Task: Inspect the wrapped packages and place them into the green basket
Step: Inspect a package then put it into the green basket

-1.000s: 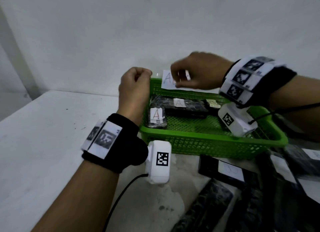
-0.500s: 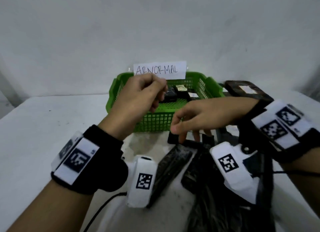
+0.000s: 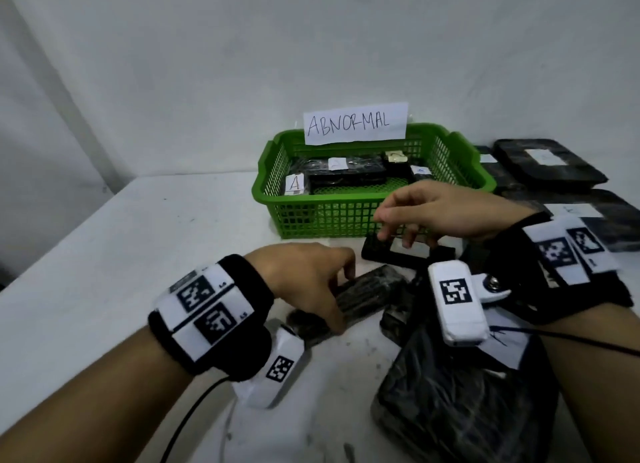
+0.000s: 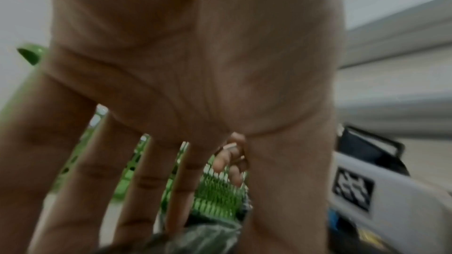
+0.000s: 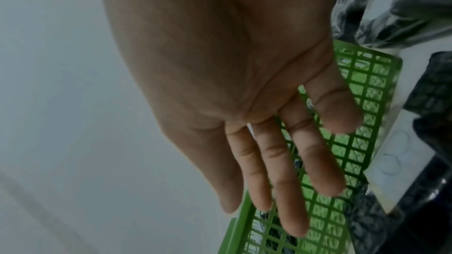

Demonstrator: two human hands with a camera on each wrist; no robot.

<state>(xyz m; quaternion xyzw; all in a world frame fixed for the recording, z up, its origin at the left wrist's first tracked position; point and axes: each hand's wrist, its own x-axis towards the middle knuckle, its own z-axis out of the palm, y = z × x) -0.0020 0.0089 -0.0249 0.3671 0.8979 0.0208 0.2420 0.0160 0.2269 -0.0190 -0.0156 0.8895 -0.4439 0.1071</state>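
— What's the left hand (image 3: pixel 311 282) doing?
— Fingers spread and straight, coming down over a long dark wrapped package (image 3: pixel 363 294) on the white surface (image 3: pixel 86 272); whether it grips yet, I can't tell.
— The green basket (image 3: pixel 332 217)?
— Behind, by the wall, holding several wrapped packages (image 3: pixel 346 173), with an "ABNORMAL" sign (image 3: pixel 355 123) on its far rim.
— The right hand (image 3: pixel 436 210)?
— Relaxed, empty, fingertips just above a flat black package (image 3: pixel 388 255) in front of the basket.

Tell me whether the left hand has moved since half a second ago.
Yes. The left hand has dropped from the green plastic basket's front wall down onto a black wrapped package nearer the person.
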